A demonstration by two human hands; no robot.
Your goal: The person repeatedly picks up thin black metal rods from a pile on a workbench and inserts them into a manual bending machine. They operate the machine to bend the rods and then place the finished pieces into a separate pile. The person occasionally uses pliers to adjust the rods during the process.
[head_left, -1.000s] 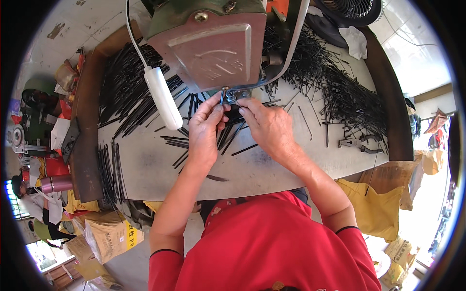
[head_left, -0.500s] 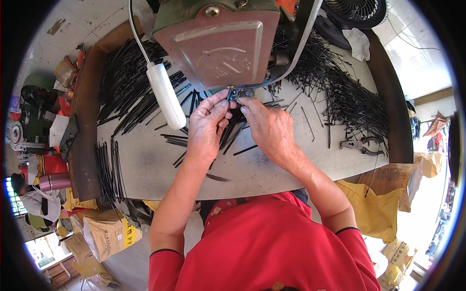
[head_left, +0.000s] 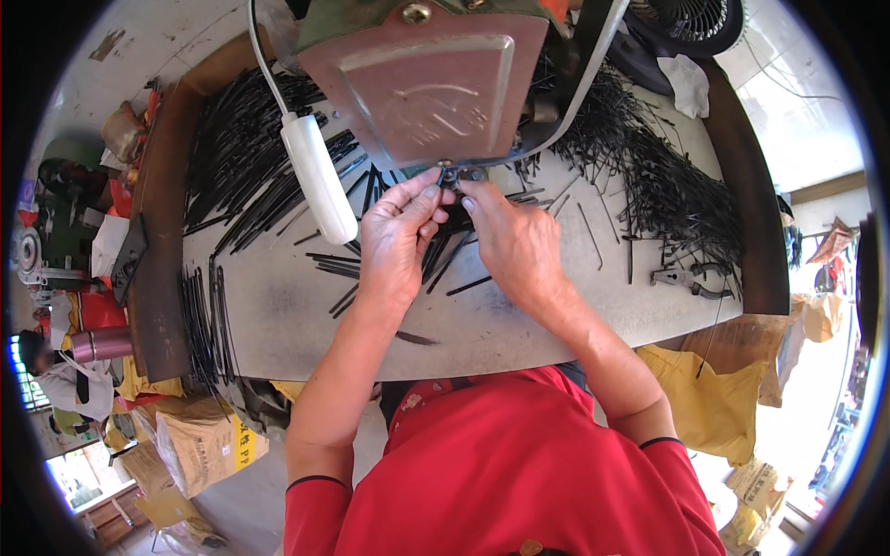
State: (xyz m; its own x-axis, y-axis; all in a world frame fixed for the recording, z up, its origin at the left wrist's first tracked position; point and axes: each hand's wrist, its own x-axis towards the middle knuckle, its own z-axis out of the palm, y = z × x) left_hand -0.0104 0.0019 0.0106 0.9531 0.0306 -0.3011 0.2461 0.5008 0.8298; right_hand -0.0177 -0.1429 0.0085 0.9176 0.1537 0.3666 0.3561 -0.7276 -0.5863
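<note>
Both hands meet under the front of a press-like machine [head_left: 426,97] with a dull red cover. My left hand [head_left: 391,243] is closed in a pinch, thumb against forefinger, at a small dark part right below the cover. Close by on the right, my right hand [head_left: 521,246] has its fingers bent and pressed together at the same spot. What each hand grips is too small and too hidden to name. Thin black rods [head_left: 336,265] lie on the table beneath and beside the hands.
A large heap of black rods [head_left: 246,157] fills the table's left, another tangled pile [head_left: 663,176] its right. A white lamp tube [head_left: 320,181] hangs left of the machine. Pliers [head_left: 691,278] lie near the right edge; a black fan [head_left: 686,23] stands behind. Raised brown boards [head_left: 153,278] border the table.
The right fingertips have shifted slightly at the machine; the left hand keeps its pinch. The whole view has moved a little.
</note>
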